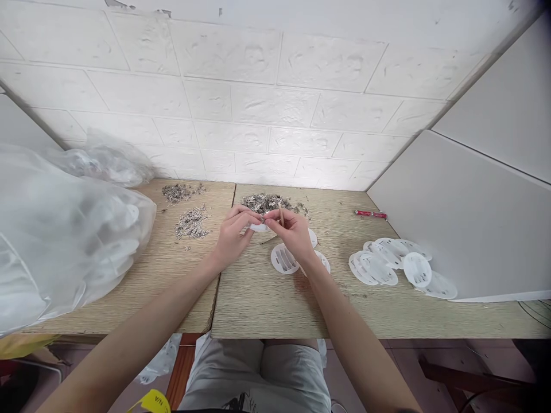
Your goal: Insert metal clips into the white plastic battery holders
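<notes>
My left hand is closed on the edge of a round white plastic cover, held just above the table. My right hand meets it from the right, fingers pinched, with a thin tan stick standing up between them. A tiny metal piece seems to be at the fingertips, too small to make out. Below the right hand lie more white covers with slots, one of them in full view and others partly hidden by the wrist. Right behind my hands is a heap of small metal contact pieces.
Two smaller heaps of metal parts, one at the back and one in front, lie to the left. A big plastic bag of white covers fills the left side. At right are overlapping white covers and a red pen-like tool.
</notes>
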### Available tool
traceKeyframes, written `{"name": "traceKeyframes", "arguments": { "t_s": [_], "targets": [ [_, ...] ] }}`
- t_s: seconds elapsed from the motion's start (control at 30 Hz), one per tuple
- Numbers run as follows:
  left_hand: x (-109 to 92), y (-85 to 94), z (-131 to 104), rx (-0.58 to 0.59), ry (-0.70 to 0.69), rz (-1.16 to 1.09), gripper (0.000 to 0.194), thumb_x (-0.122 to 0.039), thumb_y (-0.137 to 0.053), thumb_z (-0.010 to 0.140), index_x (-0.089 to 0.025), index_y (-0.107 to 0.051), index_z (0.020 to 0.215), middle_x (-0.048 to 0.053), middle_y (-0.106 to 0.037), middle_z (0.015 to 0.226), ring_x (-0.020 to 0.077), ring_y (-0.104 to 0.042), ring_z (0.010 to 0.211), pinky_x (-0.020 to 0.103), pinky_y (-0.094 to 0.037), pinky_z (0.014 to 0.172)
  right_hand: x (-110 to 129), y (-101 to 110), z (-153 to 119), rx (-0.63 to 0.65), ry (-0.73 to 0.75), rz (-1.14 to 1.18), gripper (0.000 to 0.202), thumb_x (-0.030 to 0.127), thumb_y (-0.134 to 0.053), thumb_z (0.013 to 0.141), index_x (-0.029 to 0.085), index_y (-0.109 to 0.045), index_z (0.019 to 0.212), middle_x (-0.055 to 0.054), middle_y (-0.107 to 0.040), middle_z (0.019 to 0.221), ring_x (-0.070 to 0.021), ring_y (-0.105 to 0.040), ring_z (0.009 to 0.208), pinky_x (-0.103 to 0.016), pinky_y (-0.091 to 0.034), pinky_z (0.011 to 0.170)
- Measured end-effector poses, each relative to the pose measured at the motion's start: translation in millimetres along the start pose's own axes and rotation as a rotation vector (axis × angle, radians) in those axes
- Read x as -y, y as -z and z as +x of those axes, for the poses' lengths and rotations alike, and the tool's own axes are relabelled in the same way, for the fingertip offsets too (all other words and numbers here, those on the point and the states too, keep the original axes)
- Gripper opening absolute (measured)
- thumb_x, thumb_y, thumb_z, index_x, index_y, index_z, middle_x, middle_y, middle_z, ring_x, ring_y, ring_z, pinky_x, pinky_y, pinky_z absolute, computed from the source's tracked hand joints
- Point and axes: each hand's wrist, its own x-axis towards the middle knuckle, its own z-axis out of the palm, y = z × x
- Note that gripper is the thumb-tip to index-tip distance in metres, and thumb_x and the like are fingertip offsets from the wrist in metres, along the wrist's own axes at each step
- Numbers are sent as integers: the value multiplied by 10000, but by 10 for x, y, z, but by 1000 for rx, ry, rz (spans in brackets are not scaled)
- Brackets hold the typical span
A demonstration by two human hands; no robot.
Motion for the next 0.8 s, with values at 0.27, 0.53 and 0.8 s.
{"name": "traceKeyframes", "arguments": {
  "t_s": [0.27, 0.53, 0.8],
  "targets": [
    [56, -16, 18, -81, -339, 83, 135, -54, -603, 815, -182, -595, 854, 48, -723, 886, 167, -575, 897, 322, -511, 749, 29, 13, -10, 39, 1, -58, 144, 334, -620, 815, 192, -643, 808, 11, -558, 742, -88, -333, 567, -252, -286, 530],
    [46, 17, 34, -50, -412, 113, 169, -16, -562, 817, -185, -567, 832, 48, -725, 926, 175, -576, 919, 351, -532, 762, 43, 53, -8, 83, 22, -136, 145, 335, -629, 804, 190, -634, 811, 11, -553, 737, -97, -339, 578, -256, -298, 541],
    [52, 34, 46, -66, -506, 194, 252, 50, -499, 793, -188, -574, 829, 40, -722, 896, 176, -569, 918, 330, -528, 733, 79, 43, -12, 100, 56, -184, 174, 364, -620, 819, 197, -618, 768, -6, -572, 762, -108, -398, 604, -260, -317, 546]
  ]
}}
